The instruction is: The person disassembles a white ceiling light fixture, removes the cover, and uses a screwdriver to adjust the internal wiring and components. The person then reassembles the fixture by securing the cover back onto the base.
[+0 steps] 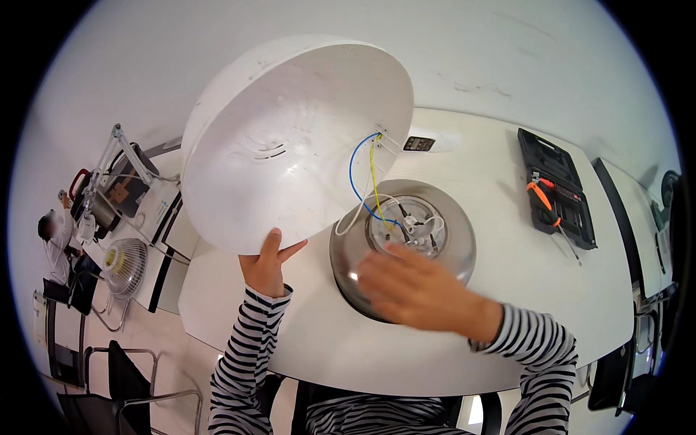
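My left hand (267, 270) grips the lower rim of a large white bowl-shaped shell (239, 174), holding it tilted up with its hollow inside toward me. Blue and yellow-green wires (374, 177), along with a white one, run from a spot inside the shell's right edge to the fittings of a round silver metal body (453, 217) on the table. Over the near left part of this body is my right hand (417, 290), palm down and fingers stretched out, slightly blurred. Nothing shows in it. It hides part of the metal body; whether it touches cannot be told.
On the white table (522, 312) at right lies an open black tool case (558, 188) with an orange-and-black-handled tool (542, 199) and a screwdriver shaft. Behind the shell is a small dark-faced panel (419, 144). A caged fan (125, 268), chairs (130, 373) and another person (58, 243) are at left.
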A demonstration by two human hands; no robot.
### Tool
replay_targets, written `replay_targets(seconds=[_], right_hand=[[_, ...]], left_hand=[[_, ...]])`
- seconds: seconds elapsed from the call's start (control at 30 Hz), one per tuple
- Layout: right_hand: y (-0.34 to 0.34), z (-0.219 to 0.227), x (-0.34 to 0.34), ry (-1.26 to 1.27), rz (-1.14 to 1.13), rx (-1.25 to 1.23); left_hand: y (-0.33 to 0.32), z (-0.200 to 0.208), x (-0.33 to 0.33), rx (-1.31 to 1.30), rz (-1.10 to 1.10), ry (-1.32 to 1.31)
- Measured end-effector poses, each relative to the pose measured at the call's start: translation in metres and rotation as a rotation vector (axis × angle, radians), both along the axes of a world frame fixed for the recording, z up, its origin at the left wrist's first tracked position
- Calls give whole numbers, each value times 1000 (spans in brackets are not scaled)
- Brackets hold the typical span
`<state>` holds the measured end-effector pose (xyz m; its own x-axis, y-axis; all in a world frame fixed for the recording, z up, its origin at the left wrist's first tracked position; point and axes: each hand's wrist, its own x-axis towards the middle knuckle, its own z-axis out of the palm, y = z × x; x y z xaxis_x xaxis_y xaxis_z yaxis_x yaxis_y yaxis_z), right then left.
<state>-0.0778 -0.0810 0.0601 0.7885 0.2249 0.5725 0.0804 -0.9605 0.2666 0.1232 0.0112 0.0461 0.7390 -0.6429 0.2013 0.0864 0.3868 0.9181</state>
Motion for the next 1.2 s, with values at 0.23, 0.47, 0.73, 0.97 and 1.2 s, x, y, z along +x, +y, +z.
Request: replay_targets(seconds=[0.23,0.47,0.73,0.97,1.2], right_hand=[[26,-32,46,261,-187,-112],[26,-30,53,355,-254,-243],[28,-29,49,344,-253,-253],[27,-22,37,395,-247,-256],[22,-20,19,352,-237,-252]], left_hand=[[2,-8,-6,-27,75,17],[7,-8,-9,-35,138,37],[4,-9,-15,-55,176,26],[3,-11,-17,-53,178,26],[3,-14,-17,-54,178,25]])
